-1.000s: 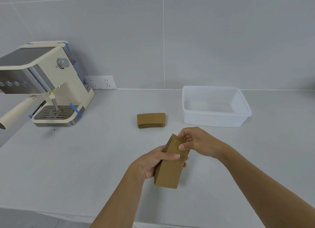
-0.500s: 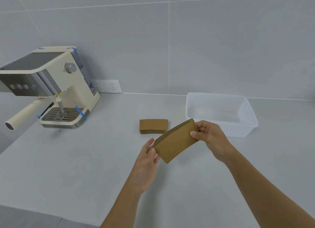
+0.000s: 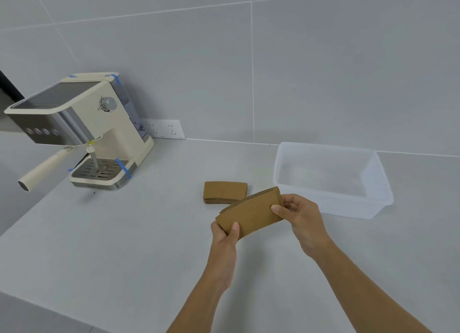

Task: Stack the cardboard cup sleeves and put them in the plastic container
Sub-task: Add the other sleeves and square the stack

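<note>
Both hands, left [image 3: 225, 235] and right [image 3: 297, 215], gripped a sleeve stack [image 3: 251, 217] by its ends above the bench [image 3: 124, 233], near the container [image 3: 380, 183].

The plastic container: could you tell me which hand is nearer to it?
Right. The right hand grips the held sleeves just before the plastic container; the left hand grips their far end, farther away.
</note>
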